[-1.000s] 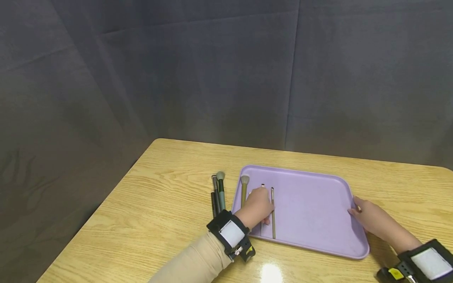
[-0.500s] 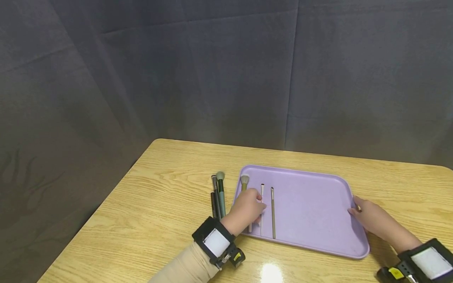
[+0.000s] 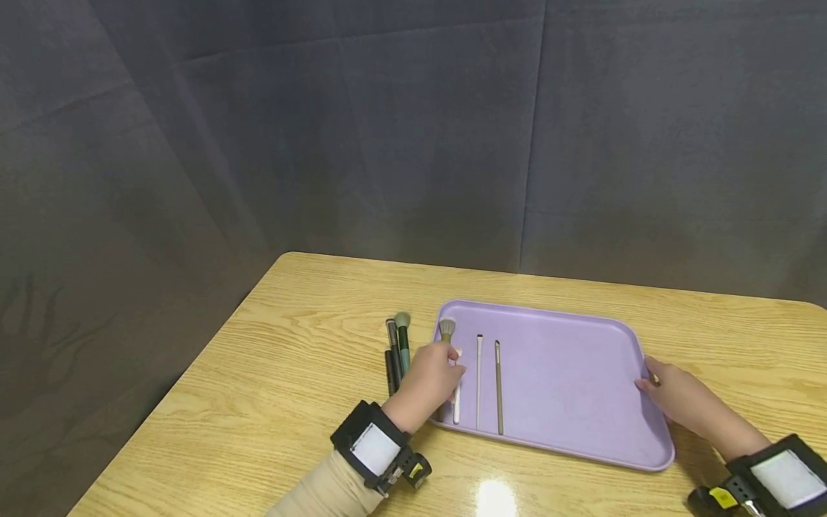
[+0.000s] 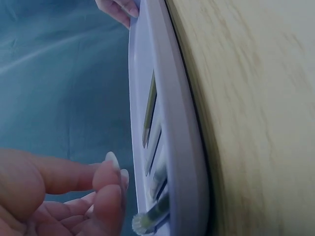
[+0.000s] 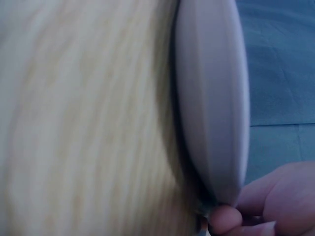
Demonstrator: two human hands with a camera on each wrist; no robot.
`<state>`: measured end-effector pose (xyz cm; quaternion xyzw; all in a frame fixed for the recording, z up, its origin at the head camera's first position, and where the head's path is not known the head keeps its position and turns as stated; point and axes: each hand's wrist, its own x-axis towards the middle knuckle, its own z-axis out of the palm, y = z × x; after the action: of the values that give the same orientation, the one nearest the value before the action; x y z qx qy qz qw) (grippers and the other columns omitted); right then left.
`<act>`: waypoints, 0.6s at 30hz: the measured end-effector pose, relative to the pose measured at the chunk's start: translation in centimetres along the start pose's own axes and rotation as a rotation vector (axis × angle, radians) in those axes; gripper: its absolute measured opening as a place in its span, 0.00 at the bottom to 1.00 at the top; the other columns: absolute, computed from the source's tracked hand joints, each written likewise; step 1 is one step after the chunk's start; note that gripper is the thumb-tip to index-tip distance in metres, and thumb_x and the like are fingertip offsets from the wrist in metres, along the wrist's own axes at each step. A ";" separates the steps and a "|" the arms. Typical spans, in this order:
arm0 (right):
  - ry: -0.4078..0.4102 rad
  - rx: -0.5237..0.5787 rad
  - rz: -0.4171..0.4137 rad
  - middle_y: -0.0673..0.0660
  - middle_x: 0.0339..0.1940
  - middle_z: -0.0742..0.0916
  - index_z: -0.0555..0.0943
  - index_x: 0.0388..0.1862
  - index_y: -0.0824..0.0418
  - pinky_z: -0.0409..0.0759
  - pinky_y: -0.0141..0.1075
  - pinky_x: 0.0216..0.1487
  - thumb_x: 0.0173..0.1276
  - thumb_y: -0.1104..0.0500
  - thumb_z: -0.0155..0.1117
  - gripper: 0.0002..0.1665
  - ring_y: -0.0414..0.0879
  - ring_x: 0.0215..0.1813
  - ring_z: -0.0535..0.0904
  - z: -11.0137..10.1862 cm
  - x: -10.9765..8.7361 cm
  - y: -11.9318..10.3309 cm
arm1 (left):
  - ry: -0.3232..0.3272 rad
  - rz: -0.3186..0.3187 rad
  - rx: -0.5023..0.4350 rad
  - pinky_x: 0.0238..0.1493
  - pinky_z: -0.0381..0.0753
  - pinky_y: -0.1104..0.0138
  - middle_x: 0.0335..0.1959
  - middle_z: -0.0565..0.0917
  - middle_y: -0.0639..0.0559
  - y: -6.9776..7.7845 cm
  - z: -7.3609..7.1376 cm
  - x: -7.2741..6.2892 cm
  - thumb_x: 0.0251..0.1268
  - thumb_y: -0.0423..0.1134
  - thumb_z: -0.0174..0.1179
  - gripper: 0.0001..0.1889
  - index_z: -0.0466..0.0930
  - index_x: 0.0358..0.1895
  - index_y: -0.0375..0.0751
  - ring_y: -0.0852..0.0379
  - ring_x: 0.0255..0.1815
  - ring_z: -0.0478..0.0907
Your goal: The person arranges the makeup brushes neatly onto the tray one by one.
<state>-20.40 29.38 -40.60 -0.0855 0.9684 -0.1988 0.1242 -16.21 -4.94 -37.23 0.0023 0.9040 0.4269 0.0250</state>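
A lilac tray [image 3: 568, 388] lies on the table with several makeup brushes at its left end. My left hand [image 3: 423, 377] hovers over the fluffy-headed brush [image 3: 447, 327] and the short white brush [image 3: 456, 408], covering parts of both. In the left wrist view its fingers [image 4: 106, 191] are loosely curled, with nothing between them. Farther right lie a thin white brush [image 3: 479, 380] and a thin brown brush [image 3: 499, 391], side by side. My right hand [image 3: 685, 402] grips the tray's right edge; in the right wrist view a fingertip [image 5: 225, 219] sits under the rim.
Left of the tray, on the wooden table [image 3: 291, 359], lies a group of dark-handled brushes, among them a green brush [image 3: 403, 341]. A grey cloth [image 3: 413, 143] hangs behind the table. Each wrist wears a strapped camera.
My left hand has moved left across the tray, from the thin brushes to the fluffy one, uncovering the thin white brush. My right hand stays on the tray's edge.
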 end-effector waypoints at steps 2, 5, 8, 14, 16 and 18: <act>0.001 0.003 -0.001 0.89 0.56 0.67 0.54 0.60 0.92 0.80 0.52 0.43 0.75 0.63 0.51 0.34 0.69 0.47 0.78 0.0 0.0 0.0 | 0.009 0.007 0.005 0.10 0.63 0.75 0.17 0.75 0.50 -0.2 -0.1 0.0 0.66 0.28 0.59 0.10 0.78 0.45 0.23 0.63 0.09 0.68; 0.000 0.003 -0.002 0.89 0.55 0.68 0.54 0.60 0.92 0.80 0.51 0.41 0.75 0.62 0.51 0.34 0.68 0.45 0.78 0.0 0.0 0.1 | 0.029 0.028 0.014 0.09 0.63 0.76 0.15 0.74 0.51 -0.5 -0.4 0.1 0.66 0.27 0.58 0.10 0.78 0.45 0.22 0.64 0.08 0.68; 0.007 -0.010 -0.008 0.89 0.55 0.67 0.55 0.60 0.92 0.78 0.55 0.46 0.74 0.62 0.51 0.34 0.71 0.49 0.77 -0.1 -0.1 0.0 | 0.042 0.035 0.023 0.09 0.66 0.75 0.15 0.75 0.49 -0.8 -0.6 0.1 0.66 0.27 0.58 0.10 0.77 0.45 0.22 0.63 0.09 0.70; -0.013 -0.002 0.001 0.88 0.57 0.66 0.54 0.61 0.92 0.75 0.60 0.51 0.75 0.61 0.51 0.34 0.79 0.56 0.69 -0.2 -0.1 -0.1 | 0.070 0.034 0.081 0.11 0.73 0.71 0.25 0.81 0.41 -1.2 -1.0 0.0 0.65 0.27 0.59 0.11 0.77 0.47 0.22 0.59 0.11 0.75; -0.019 0.000 0.007 0.88 0.57 0.65 0.54 0.61 0.92 0.76 0.59 0.50 0.76 0.61 0.50 0.34 0.78 0.56 0.69 -0.2 -0.1 -0.2 | 0.088 0.026 0.102 0.13 0.73 0.71 0.28 0.82 0.38 -1.4 -1.2 0.0 0.65 0.28 0.60 0.11 0.77 0.47 0.23 0.58 0.13 0.76; -0.019 0.000 0.008 0.88 0.57 0.65 0.53 0.61 0.92 0.75 0.60 0.51 0.76 0.61 0.50 0.34 0.79 0.57 0.68 -0.3 -0.1 -0.2 | 0.108 0.008 0.125 0.14 0.73 0.70 0.29 0.82 0.38 -1.5 -1.3 0.0 0.64 0.29 0.61 0.12 0.78 0.47 0.24 0.58 0.15 0.76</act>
<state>-20.31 29.30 -40.25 -0.0834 0.9675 -0.1974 0.1343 -16.27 -6.92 -37.52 -0.0155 0.9289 0.3691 -0.0255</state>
